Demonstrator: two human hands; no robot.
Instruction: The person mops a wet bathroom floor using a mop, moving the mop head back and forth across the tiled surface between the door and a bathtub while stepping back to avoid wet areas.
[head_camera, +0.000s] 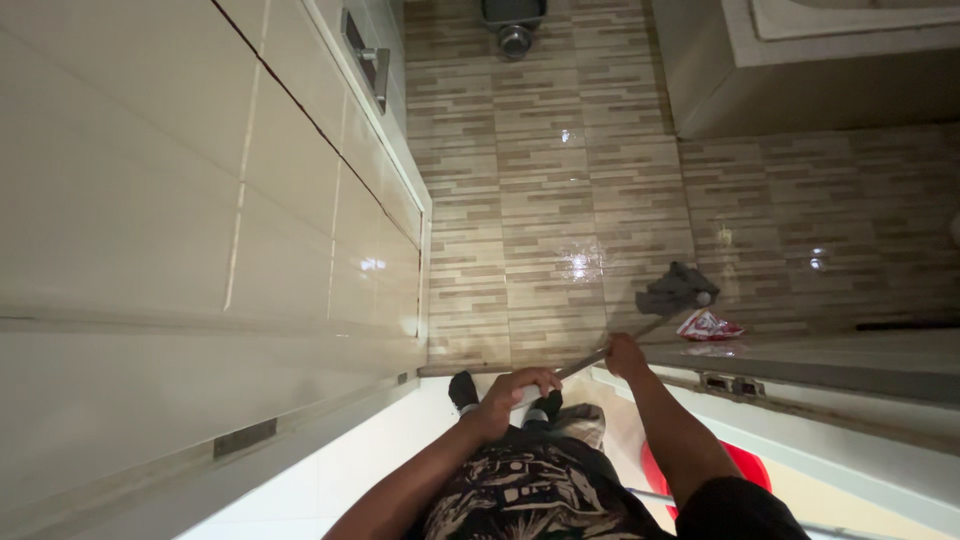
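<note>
The left hand (515, 392) sits low in the head view, just in front of the person's dark patterned shirt (530, 490). Its forearm rises from the bottom edge and angles up to the right. The fingers are curled shut around the near end of the thin, pale metal mop handle (600, 355), knuckles facing up.

The right hand (624, 355) is placed further along the same handle, above and to the right of the left hand. Its forearm runs down to the lower right, ending in a dark sleeve (735, 510). The fingers are closed around the shaft, so both hands clamp the handle a short way apart.

The handle slants up and to the right from the hands to the dark grey cloth mop head (675, 288). The mop head rests on the glossy floor of beige and brown striped tiles (560, 200), just beyond a doorway threshold (800, 365).

A small crumpled red and white wrapper (708, 325) lies on the tiles just below and to the right of the mop head, near but apparently apart from it. Its printing is too small to make out.

A cream tiled wall (150, 180) fills the left side. A red rounded object (750, 465) shows partly behind the right forearm.
</note>
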